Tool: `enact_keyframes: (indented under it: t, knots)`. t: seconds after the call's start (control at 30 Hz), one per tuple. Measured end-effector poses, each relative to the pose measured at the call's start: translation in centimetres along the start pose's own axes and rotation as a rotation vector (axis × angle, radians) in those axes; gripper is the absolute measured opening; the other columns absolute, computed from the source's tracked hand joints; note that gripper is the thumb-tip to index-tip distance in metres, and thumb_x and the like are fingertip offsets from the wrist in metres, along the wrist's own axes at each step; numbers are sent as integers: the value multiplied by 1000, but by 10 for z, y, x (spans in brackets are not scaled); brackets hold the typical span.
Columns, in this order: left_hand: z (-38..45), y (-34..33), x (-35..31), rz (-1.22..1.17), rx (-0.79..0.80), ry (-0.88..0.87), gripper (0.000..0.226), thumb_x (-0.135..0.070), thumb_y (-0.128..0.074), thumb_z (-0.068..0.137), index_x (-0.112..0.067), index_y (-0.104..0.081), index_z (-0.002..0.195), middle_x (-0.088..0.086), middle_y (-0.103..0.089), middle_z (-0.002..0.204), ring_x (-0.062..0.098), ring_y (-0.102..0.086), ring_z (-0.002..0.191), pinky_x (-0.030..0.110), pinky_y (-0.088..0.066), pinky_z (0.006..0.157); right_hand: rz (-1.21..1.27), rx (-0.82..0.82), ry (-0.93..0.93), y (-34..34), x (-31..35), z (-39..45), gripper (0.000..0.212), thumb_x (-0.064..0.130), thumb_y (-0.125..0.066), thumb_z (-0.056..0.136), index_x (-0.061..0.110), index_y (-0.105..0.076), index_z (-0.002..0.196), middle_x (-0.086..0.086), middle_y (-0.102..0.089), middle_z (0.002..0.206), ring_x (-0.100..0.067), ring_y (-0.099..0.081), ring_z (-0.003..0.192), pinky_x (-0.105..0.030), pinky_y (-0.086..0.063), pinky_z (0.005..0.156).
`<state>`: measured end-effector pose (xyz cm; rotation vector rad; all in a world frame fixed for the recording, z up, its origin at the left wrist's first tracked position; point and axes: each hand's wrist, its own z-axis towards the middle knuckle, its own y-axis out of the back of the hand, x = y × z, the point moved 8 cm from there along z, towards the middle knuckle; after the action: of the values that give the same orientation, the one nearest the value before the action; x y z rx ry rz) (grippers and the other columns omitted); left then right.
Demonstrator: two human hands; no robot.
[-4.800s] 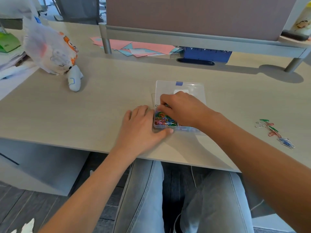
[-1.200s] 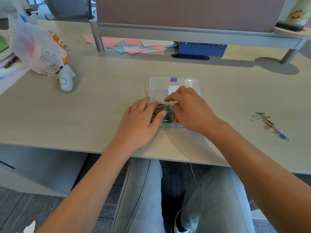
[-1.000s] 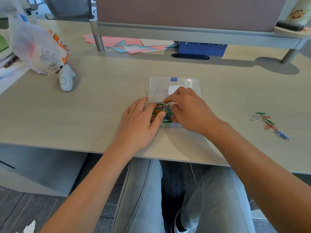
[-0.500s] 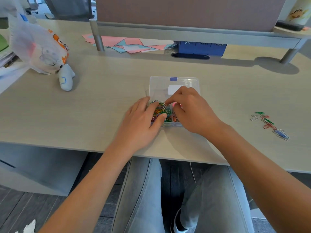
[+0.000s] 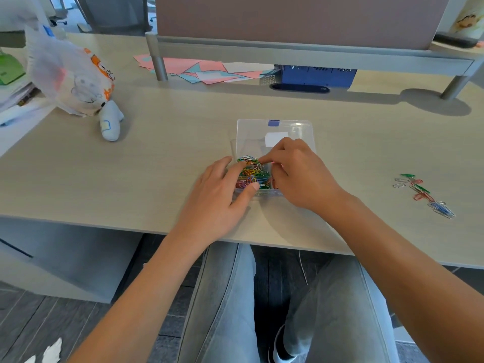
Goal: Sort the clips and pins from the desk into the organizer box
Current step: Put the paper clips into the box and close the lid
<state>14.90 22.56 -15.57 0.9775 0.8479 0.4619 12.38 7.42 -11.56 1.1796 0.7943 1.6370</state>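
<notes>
A clear plastic organizer box [image 5: 275,129] lies open in the middle of the desk. Its near-left compartment holds a heap of coloured paper clips [image 5: 251,171]. My left hand [image 5: 217,197] rests at the box's left side, its fairly straight fingers and thumb touching the heap from the back and the front. My right hand [image 5: 298,174] is over the right part of the box with its fingers curled down into the clips and the index tip on top of the heap. It hides the compartments beneath it. A small group of loose paper clips [image 5: 421,192] lies on the desk far to the right.
A plastic bag with a soft toy [image 5: 78,79] sits at the back left. Coloured paper sheets [image 5: 207,70] and a blue basket [image 5: 317,76] lie under the raised shelf [image 5: 301,52]. The desk's front edge runs just below my wrists.
My left hand slid from beside the box onto the clip heap. My right hand stayed over the box, its fingers working in the clips. The loose clips at the right have not moved.
</notes>
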Motion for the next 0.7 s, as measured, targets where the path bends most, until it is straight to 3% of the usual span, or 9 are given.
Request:
enact_keyframes:
  t: [0.43,0.7]
  knots:
    - [0,-1,1,6,0,4,70,-65,-25,93,-25,-42,147,3,-35,156,20,-28,144,42,-30,116,38,4,29,0,1,-2,34,8,-49,97,21,-76,114,-3,-61,112,-22,-50,108,-35,-46,88]
    - [1,-2,2,-3,7,8,67,-63,-25,95,-25,-43,147,3,-35,155,20,-28,144,43,-29,117,1,34,49,4,-1,20,22,23,-66,94,29,-75,113,2,-61,103,-17,-54,98,-35,-47,83]
